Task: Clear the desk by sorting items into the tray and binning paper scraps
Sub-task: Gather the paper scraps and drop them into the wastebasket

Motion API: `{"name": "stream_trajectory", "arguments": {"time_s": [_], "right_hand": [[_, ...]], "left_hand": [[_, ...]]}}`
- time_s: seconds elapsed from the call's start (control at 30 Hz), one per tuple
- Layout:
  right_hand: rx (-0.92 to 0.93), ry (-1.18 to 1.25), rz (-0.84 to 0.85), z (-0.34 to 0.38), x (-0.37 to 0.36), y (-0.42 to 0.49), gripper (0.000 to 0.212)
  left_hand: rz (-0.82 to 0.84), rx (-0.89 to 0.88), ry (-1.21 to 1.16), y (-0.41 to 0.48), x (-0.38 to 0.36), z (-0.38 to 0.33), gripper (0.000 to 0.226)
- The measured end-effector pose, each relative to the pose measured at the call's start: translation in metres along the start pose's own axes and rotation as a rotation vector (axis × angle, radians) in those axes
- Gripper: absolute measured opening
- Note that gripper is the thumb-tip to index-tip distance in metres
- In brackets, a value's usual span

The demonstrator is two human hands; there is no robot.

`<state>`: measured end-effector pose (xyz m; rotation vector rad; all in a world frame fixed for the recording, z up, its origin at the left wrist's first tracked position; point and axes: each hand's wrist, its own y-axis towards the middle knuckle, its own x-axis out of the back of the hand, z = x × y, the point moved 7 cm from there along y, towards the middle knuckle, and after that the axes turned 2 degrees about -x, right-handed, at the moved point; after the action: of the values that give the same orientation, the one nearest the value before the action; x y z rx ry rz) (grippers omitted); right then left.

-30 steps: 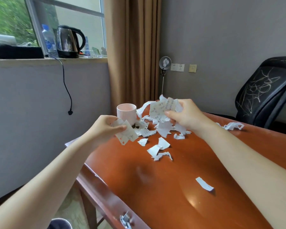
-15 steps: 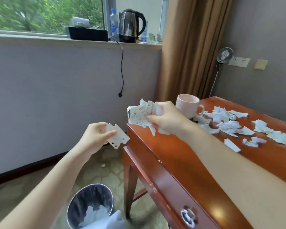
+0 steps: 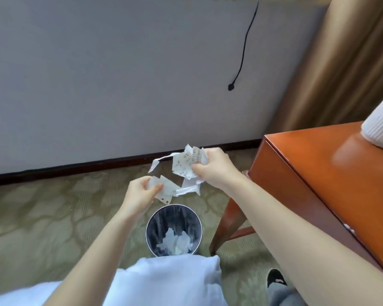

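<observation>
**A:** Both hands are out by the bin (image 3: 159,217), and both are loaded. The right hand (image 3: 215,171) has its fingers (image 3: 199,171) curled round a crumpled wad (image 3: 186,161) of scraps, with strips trailing off it. The left hand (image 3: 139,193) pinches a few flat pieces (image 3: 166,188) between thumb and fingers.

**B:** How will that paper handle?

**A:** Featherweight and limp, I'd say, with nothing to break. Drift is the worry, because loose paper flutters on the way down. From this angle I can't tell whether the hands sit squarely over the bin's mouth, so a piece could end up on the carpet (image 3: 42,217).

**B:** Best place to hold it?

**A:** Round the body of the wad, bunched tight. The dangling strips would likely tear or slip free.

**B:** Anything readable?

**A:** There are rows of handwriting on the wad, too small to make out. The flat pieces have red marks near the edge, also illegible. I see no label on the bin, and the ribbed mug (image 3: 380,129) on the table (image 3: 318,173) is plain. The shoe (image 3: 275,278) carries a pale mark I can't read.

**B:** And the bin itself?

**A:** It stands on the carpet near the table leg, with white paper already in the bottom.
</observation>
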<state>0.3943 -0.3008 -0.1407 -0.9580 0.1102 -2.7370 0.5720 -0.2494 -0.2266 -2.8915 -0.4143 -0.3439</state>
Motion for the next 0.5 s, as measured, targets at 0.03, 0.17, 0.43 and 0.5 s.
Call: {"name": "stream_trajectory", "arguments": {"time_s": [0.03, 0.17, 0.43, 0.5], "right_hand": [[-0.034, 0.001, 0.011, -0.011, -0.011, 0.006, 0.011], [-0.178, 0.010, 0.058, -0.060, -0.049, 0.026, 0.019], [-0.387, -0.055, 0.169, -0.152, -0.125, 0.053, 0.014], [-0.404, -0.100, 0.215, -0.169, -0.141, 0.059, 0.019]], "left_hand": [[-0.013, 0.022, 0.001, 0.003, 0.000, 0.013, 0.010], [-0.036, 0.122, 0.041, 0.021, -0.005, 0.069, 0.014], [-0.044, 0.317, 0.083, 0.050, -0.044, 0.163, 0.010], [0.002, 0.315, 0.189, 0.056, -0.052, 0.179, 0.019]]}}
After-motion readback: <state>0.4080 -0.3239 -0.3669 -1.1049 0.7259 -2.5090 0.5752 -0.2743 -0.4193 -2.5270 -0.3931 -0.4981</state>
